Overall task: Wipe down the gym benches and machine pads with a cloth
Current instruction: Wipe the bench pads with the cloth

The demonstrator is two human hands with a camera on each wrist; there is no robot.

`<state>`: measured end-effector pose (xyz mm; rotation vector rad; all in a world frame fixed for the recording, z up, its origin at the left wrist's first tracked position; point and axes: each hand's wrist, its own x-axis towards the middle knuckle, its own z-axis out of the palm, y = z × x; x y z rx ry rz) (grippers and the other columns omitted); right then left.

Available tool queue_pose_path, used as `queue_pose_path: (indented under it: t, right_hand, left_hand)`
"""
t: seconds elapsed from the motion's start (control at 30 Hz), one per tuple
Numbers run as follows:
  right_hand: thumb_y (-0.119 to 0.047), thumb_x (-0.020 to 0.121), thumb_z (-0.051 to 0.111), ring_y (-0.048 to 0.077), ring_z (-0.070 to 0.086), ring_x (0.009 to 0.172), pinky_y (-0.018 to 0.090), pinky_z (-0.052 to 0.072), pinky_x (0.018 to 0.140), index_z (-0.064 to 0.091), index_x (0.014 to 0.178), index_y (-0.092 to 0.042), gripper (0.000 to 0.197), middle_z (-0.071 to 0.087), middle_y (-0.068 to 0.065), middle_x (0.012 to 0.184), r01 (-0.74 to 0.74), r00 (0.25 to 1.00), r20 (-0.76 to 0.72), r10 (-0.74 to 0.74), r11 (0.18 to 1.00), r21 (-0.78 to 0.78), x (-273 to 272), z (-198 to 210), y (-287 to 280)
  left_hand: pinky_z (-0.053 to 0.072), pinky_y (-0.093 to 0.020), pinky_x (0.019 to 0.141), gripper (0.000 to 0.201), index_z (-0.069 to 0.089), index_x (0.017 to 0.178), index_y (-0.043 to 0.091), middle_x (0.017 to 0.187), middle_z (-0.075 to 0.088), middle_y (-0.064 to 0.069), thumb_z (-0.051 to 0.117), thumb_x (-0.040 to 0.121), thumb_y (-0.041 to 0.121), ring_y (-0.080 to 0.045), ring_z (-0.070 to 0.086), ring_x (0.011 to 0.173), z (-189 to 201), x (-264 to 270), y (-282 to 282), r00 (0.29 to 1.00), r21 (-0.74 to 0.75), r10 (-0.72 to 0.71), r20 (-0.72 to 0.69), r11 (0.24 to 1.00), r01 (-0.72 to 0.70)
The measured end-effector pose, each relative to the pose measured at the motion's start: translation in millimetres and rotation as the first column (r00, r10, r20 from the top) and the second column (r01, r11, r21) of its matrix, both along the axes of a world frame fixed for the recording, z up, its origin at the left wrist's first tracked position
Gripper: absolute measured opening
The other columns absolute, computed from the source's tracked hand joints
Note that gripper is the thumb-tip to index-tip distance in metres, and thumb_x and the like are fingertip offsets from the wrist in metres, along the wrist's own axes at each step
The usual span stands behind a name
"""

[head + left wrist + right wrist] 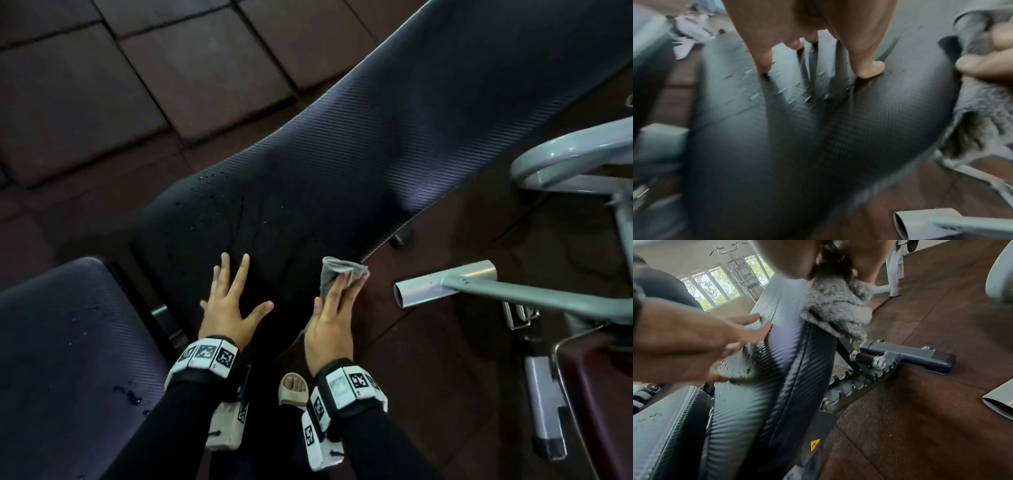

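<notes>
A black textured bench back pad (342, 164) slants up to the right and carries water droplets near its lower end. My left hand (229, 301) lies flat on that lower end with its fingers (867, 65) spread and straight. My right hand (332, 318) holds a grey fluffy cloth (337, 274) against the pad's right side edge. In the right wrist view the cloth (838, 308) bunches out from under the hand onto the pad's side seam (803, 353). The seat pad (68, 342), also dotted with droplets, lies at the lower left.
A grey metal tube end (445, 284) of a neighbouring machine points at the bench just right of my right hand, with more grey frame (565, 161) behind it. My sandalled foot (293, 389) stands beneath the pad. The toothed bench adjuster (859, 382) sits under the pad. Brown rubber floor tiles (171, 68) surround everything.
</notes>
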<state>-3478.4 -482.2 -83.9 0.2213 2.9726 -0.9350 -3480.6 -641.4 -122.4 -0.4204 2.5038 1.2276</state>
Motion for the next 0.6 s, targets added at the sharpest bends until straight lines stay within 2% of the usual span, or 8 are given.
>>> queue_pose_path:
  t: [0.07,0.13,0.23,0.33,0.43,0.5,0.6]
  right_hand:
    - [-0.016,0.096,0.046,0.032,0.002,0.142,0.048,0.027,0.111,-0.001,0.146,-0.012,0.068,-0.009,0.025,0.152,0.005,1.0,0.009,-0.006,0.993,0.118,-6.0,1.4,4.6]
    - [-0.018,0.096,0.048,0.034,0.006,0.143,0.056,0.025,0.11,0.003,0.146,-0.016,0.068,-0.007,0.022,0.153,0.011,1.0,-0.016,-0.007,0.97,0.244,-19.8,6.3,11.5]
    - [-0.023,0.096,0.044,0.031,0.003,0.144,0.053,0.013,0.115,0.006,0.148,-0.02,0.065,-0.007,0.013,0.154,-0.018,0.996,-0.078,0.05,0.93,0.366,-47.5,16.6,22.5]
    - [-0.027,0.094,0.04,0.028,-0.003,0.145,0.047,0.001,0.116,0.007,0.15,-0.023,0.065,-0.009,0.006,0.156,-0.128,0.979,-0.079,0.187,0.87,0.476,-77.7,23.6,27.0]
    - [-0.03,0.093,0.031,0.028,-0.003,0.145,0.046,-0.008,0.114,0.008,0.15,-0.023,0.062,-0.004,0.007,0.157,-0.244,0.954,-0.013,0.3,0.801,0.546,-103.4,25.5,18.5]
    - [-0.032,0.094,0.028,0.03,-0.006,0.144,0.046,-0.013,0.113,0.003,0.15,-0.023,0.062,-0.004,0.009,0.158,-0.361,0.914,0.06,0.401,0.737,0.572,-110.8,22.5,6.9]
    - [-0.033,0.096,0.03,0.028,-0.016,0.142,0.043,-0.019,0.111,0.002,0.15,-0.022,0.061,-0.009,0.006,0.157,-0.555,0.803,0.158,0.574,0.624,0.55,-97.3,11.1,-16.6]
  left_hand:
    - [0.008,-0.06,0.113,0.096,-0.003,0.137,0.06,0.149,-0.021,0.027,0.071,0.079,0.041,-0.004,-0.014,0.14,-7.8,22.2,-5.1,0.998,-0.006,0.048,0.042,0.999,-0.048]
    - [0.014,-0.056,0.115,0.098,-0.002,0.139,0.057,0.151,-0.018,0.022,0.073,0.078,0.039,-0.012,-0.011,0.143,-15.6,44.5,-9.3,0.99,-0.006,0.114,0.089,0.993,-0.114]
    - [0.016,-0.05,0.116,0.1,0.0,0.139,0.055,0.156,-0.013,0.012,0.075,0.077,0.035,-0.021,-0.006,0.145,-24.0,71.1,-11.2,0.964,0.022,0.216,0.157,0.975,-0.222]
    - [0.02,-0.049,0.114,0.101,-0.004,0.137,0.058,0.156,-0.015,0.012,0.074,0.078,0.033,-0.018,-0.007,0.145,-28.6,79.6,-9.6,0.951,0.052,0.251,0.179,0.963,-0.264]
    - [0.021,-0.051,0.112,0.102,-0.007,0.136,0.059,0.154,-0.019,0.013,0.073,0.079,0.032,-0.018,-0.01,0.144,-30.8,77.8,-8.8,0.947,0.055,0.251,0.199,0.962,-0.267]
    - [0.022,-0.052,0.112,0.103,-0.007,0.136,0.058,0.154,-0.019,0.014,0.074,0.079,0.03,-0.018,-0.01,0.144,-31.3,78.1,-7.9,0.946,0.066,0.261,0.194,0.958,-0.278]
    - [0.022,-0.049,0.112,0.102,-0.002,0.138,0.057,0.156,-0.015,0.012,0.075,0.078,0.027,-0.018,-0.008,0.144,-32.0,79.3,-6.8,0.942,0.086,0.295,0.16,0.946,-0.311]
